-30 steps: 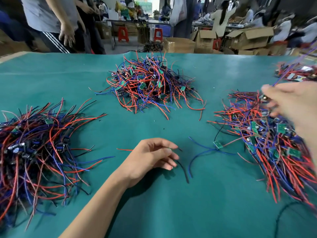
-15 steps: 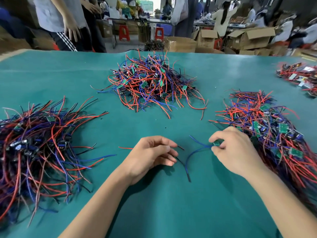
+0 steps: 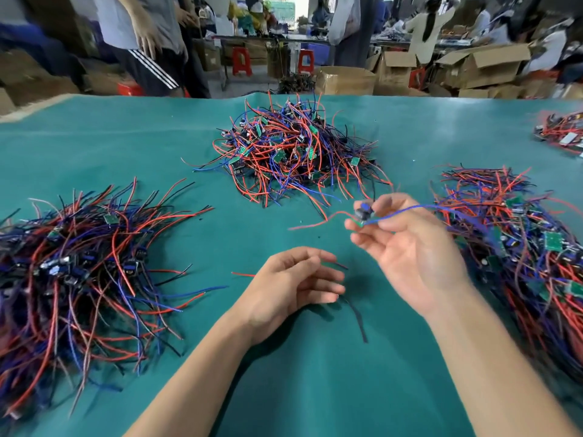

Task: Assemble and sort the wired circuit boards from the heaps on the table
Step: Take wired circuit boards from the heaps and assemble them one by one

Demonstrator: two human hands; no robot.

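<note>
Pinching a wired board (image 3: 362, 217), right hand (image 3: 410, 247), seemingly palm-up.

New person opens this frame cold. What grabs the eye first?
Probably the three big heaps of red, blue and black wired boards on the green table: left heap, far middle heap, right heap. Then the right hand, raised at centre, pinching a small board with red and blue wires trailing. The left hand rests on the cloth beside loose wires.

Teal table cover (image 3: 315, 389), red, blue, black wire heaps (image 3: 293, 152), green boards (image 3: 553, 241), red stools (image 3: 241, 61)
</note>
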